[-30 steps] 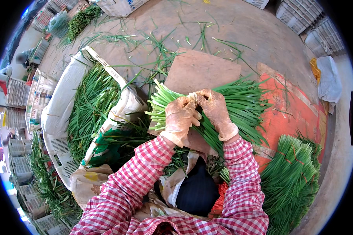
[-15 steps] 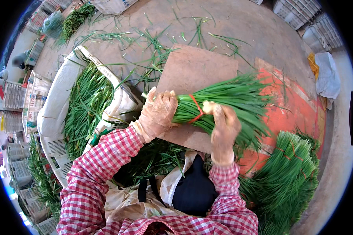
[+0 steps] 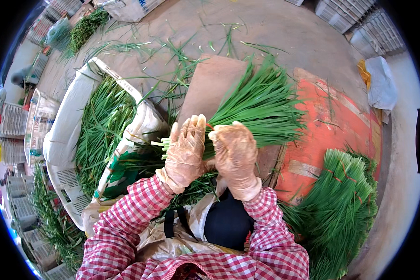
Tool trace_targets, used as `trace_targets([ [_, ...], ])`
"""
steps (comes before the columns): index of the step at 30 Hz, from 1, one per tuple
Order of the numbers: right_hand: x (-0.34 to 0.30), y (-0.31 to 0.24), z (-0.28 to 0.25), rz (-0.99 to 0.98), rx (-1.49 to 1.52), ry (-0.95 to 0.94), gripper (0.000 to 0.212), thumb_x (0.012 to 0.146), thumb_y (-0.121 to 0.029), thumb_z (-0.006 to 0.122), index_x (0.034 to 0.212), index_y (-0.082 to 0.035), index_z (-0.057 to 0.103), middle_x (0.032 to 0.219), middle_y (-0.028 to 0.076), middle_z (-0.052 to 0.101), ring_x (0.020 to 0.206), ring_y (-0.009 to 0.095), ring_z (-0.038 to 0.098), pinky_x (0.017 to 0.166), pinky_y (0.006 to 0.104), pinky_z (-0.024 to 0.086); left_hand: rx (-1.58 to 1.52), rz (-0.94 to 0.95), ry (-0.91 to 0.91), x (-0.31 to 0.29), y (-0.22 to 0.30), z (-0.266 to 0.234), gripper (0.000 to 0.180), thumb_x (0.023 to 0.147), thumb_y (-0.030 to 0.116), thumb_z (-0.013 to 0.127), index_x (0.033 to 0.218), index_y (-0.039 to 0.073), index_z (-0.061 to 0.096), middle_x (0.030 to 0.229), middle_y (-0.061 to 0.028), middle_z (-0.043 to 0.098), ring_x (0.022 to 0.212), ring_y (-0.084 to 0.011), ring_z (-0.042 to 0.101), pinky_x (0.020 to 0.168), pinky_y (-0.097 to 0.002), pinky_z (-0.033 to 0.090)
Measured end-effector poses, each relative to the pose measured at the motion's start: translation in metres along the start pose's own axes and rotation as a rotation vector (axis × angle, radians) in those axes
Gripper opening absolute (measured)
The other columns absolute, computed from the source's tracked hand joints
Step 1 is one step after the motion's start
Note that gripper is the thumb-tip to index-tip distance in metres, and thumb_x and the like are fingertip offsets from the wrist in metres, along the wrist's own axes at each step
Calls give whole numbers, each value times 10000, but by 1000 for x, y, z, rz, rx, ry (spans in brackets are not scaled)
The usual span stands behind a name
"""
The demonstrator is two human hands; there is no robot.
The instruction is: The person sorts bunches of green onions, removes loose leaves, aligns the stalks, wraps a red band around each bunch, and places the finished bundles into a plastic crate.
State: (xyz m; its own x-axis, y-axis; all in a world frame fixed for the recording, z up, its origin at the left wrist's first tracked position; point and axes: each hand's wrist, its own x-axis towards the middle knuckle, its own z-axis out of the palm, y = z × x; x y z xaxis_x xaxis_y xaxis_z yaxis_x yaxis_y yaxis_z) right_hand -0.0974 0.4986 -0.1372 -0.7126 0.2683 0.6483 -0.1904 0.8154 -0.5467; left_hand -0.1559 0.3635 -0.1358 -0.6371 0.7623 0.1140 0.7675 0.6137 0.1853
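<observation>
A bunch of green chives (image 3: pixel 266 109) lies slantwise, its leaves fanning to the upper right and its pale cut ends poking out left of my left hand (image 3: pixel 185 150). That gloved hand is laid round the stems, fingers held together and pointing away from me. My gloved right hand (image 3: pixel 236 156) is closed beside it, curled at the red band (image 3: pixel 210 126) on the bunch. Its fingertips are hidden, and only a short piece of the band shows between the hands. Under the bunch is a brown board (image 3: pixel 207 86).
Left stands a white-lined crate (image 3: pixel 63 135) of loose chives. Banded bunches (image 3: pixel 338 200) are piled at right beside an orange-red sheet (image 3: pixel 324 128). Loose leaves litter the floor (image 3: pixel 289 28). Stacked crates (image 3: pixel 345 16) stand far right, with a pale sack (image 3: pixel 382 84) nearer.
My right hand has come left and closer to me, up against the left. The bunch has swung so its leaves point farther away. My left hand's fingers have straightened across the stems.
</observation>
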Motion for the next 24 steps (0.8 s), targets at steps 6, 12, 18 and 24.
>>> trace_targets([
  [6, -46, -13, 66, -91, -1178, -577, 421, 911, -251, 471, 1276, -46, 426, 1303, 119, 457, 1235, 237, 406, 1103, 382, 246, -194, 100, 67, -1, -18, 83, 525, 925, 298, 410, 1409, 104, 347, 1448, -62, 365, 1341, -201, 325, 1113, -349, 226],
  [12, 0, -15, 61, -55, -900, -615, 475, 964, -313, 416, 1356, -56, 342, 1333, 104, 414, 1214, 225, 382, 1037, 352, 259, 296, -149, 145, 7, -18, 81, 591, 899, 399, 454, 1421, 151, 328, 1456, -96, 324, 1361, -233, 281, 1082, -419, 232],
  [18, -11, -9, -3, 319, 349, -291, 270, 936, -239, 525, 1127, -64, 601, 976, 106, 663, 820, 224, 651, 712, 304, 510, -261, -281, -112, 60, -48, 51, 431, 983, 387, 274, 1346, 263, 472, 1334, -24, 512, 1258, -226, 430, 1039, -417, 287],
  [24, -45, 51, 38, 1354, 1273, -978, 361, 910, -284, 609, 1117, 11, 590, 995, 132, 656, 872, 226, 669, 659, 295, 550, -362, -316, 4, 66, -67, 69, 448, 984, 445, 241, 1287, 289, 532, 1341, -20, 491, 1264, -256, 423, 1019, -524, 253],
])
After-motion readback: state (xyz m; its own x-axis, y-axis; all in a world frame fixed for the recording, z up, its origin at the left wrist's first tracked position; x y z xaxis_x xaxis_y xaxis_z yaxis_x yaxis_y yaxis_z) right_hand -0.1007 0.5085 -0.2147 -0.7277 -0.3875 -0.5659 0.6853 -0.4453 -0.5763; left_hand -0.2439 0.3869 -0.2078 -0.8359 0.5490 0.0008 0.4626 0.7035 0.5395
